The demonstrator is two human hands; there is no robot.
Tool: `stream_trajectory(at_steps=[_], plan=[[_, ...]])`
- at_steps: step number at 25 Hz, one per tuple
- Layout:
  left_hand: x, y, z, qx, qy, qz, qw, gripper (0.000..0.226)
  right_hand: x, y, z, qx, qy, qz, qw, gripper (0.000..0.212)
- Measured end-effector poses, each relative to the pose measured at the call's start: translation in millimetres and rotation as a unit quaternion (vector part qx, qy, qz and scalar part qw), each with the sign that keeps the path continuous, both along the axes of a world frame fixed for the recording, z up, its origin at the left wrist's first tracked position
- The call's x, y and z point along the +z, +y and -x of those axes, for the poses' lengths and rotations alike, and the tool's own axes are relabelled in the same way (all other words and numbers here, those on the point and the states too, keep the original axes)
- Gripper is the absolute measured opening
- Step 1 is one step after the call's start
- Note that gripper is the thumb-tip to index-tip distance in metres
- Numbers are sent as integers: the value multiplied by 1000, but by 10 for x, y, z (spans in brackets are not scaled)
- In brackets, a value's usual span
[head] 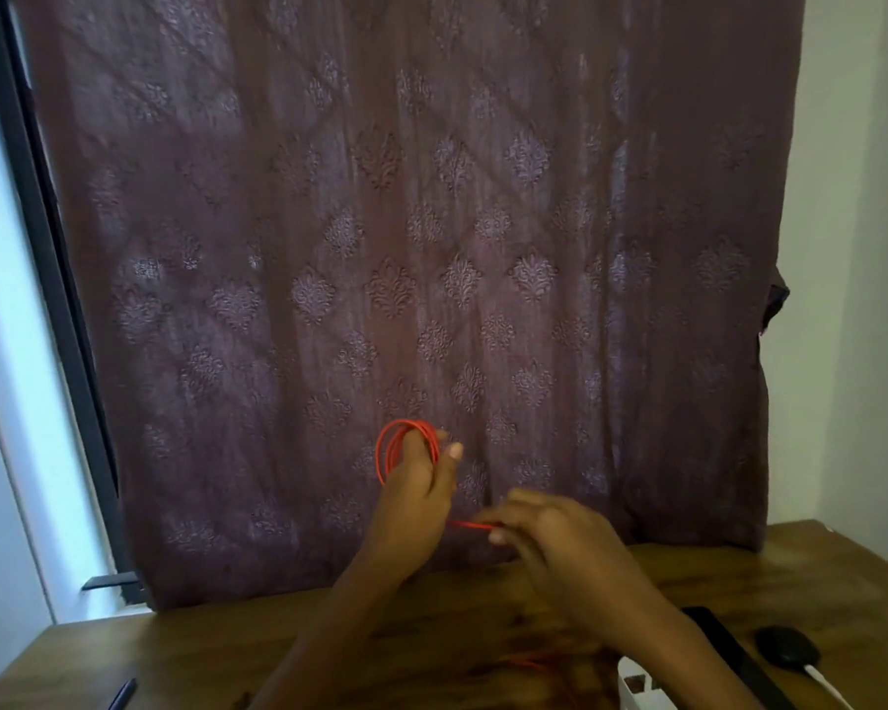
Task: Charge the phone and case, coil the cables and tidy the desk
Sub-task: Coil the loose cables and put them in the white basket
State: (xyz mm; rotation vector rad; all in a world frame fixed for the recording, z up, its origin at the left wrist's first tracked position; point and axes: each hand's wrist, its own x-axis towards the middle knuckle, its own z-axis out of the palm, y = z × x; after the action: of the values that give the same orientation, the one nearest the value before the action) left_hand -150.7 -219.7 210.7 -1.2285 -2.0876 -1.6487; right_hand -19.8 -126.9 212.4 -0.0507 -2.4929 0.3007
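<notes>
Coiling the red cable (pixel 407 445), head view.
Loops are held above the desk (pixel 216 653) in the curled grip of the left hand (pixel 417 497); the free tail is pinched by the right hand (pixel 552 538). Next, that tail would need to be wrapped on.

Wooden desk (pixel 175 653): phone (pixel 734 658), black case (pixel 785 650), white box (pixel 642 691), pen (pixel 124 694).

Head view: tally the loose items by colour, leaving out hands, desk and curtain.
Red: 1, thin red cable
Black: 3, flat black phone, oval black case, slim dark pen
White: 2, thin white cable, white plastic block
Total: 6
</notes>
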Motion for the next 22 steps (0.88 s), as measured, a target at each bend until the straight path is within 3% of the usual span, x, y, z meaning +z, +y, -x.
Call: stream_trajectory(at_steps=[2,4,6,9,15,18,22], plan=[[-65,39,-29,-33,-29,24,999,10,166,11,-12,-7,103,-88,991,21],[-55,56,-114,-118,-123,15,985,23,298,100,7,1,163,-98,982,12],[7,40,-204,-202,-217,13,955,43,437,209,38,30,179,-48,982,6],[147,-51,-335,-293,-256,5,921,57,558,371,91,103,168,75,978,5],[348,-100,-430,-368,-359,-126,848,50,220,460,259,116,213,262,934,33],[379,-70,-414,-366,-367,-180,836,54,-75,387,357,92,191,384,899,30],[370,-38,-343,-289,-341,-213,869,50,-529,218,366,9,41,330,943,22]])
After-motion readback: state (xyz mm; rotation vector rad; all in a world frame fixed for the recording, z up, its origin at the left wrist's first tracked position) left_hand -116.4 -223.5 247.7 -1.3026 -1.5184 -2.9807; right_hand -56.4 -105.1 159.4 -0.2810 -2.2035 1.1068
